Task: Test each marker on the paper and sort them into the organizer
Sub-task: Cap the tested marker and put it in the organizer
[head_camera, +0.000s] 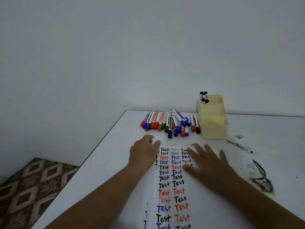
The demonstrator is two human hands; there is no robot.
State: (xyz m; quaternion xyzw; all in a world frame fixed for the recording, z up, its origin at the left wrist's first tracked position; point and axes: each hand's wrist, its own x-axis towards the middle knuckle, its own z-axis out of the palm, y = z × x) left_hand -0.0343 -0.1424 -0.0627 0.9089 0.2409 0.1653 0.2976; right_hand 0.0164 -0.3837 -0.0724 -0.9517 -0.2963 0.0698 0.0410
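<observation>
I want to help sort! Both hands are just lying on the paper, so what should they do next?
Probably the right hand should reach for a marker from the pile. Both hands lie flat on the paper holding nothing, many markers lie unsorted, and the organizer holds only a few.

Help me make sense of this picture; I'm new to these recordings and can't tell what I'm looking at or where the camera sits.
The camera is worn on a person's head and looks forward and down, so the two arms are the wearer's own. The left hand and right hand lie flat, fingers straight, on a sheet of paper covered with the word "Test" in black, blue, red and green. Neither hand holds anything. Beyond the paper, a pile of markers lies on the white table. To its right stands a cream organizer; its far compartment already holds a few black-capped markers.
</observation>
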